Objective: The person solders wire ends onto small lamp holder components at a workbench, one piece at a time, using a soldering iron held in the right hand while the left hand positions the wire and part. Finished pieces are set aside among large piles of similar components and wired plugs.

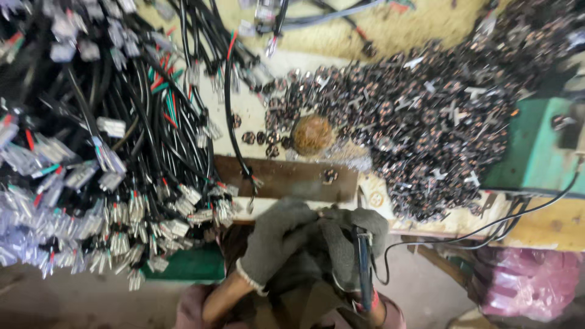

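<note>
Both hands wear grey knit gloves and meet at the near edge of the worktop (pixel 317 30). The left hand (pixel 277 240) curls inward against the right, fingers bent; whether it grips anything is hidden by the blur and the other glove. The right hand (pixel 353 244) is clenched around a slim dark tool (pixel 364 268), which runs down past the wrist, with a thin black cable (pixel 487 226) trailing off to the right from it.

Just beyond the hands lies a dark brown plate (pixel 286 176) with one small copper-coloured part (pixel 329 176) on it. Farther back and to the right spreads a large heap of like parts (pixel 426 122), dark with copper glints, and a round brown ball (pixel 311 134) sits at its left edge.

To the left, a thick mass of black wire harnesses (pixel 122 134) with clear plastic plugs and red, green and white leads hangs over the worktop edge, close beside the left hand.

At the right stands a green box (pixel 536 152), and below it a pink plastic bag (pixel 527 283) rests near the floor. The worktop is pale yellow and worn; a green strip (pixel 189 265) shows under the harnesses.
</note>
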Tool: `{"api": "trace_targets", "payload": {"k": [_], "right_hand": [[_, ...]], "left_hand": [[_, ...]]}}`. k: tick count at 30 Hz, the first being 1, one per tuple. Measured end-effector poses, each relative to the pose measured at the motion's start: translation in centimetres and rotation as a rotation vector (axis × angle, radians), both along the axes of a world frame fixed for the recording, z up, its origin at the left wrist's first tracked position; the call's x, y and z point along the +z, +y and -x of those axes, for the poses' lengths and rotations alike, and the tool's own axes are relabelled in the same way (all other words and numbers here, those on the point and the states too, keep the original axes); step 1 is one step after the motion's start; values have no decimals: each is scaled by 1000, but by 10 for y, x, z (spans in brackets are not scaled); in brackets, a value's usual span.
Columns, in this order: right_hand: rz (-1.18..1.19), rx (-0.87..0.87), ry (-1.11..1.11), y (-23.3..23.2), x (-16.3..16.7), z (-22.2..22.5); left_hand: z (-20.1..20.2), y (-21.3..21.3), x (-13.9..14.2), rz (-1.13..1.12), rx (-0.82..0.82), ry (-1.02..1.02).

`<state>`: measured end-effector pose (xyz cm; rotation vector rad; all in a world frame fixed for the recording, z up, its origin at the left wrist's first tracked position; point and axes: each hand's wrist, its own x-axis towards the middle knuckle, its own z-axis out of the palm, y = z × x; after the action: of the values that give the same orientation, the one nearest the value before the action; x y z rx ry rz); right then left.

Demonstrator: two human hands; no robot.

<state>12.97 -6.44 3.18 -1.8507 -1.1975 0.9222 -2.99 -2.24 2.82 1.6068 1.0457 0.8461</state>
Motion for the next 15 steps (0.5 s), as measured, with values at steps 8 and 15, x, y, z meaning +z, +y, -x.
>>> {"api": "trace_targets", "payload": {"k": [8, 15], "right_hand": [[48, -32, 262, -30, -31, -12], [-78, -10, 337, -25, -24, -25]], "left_hand": [[3, 1, 21, 374, 94, -79], [18, 4, 15, 292, -128, 105]]}}
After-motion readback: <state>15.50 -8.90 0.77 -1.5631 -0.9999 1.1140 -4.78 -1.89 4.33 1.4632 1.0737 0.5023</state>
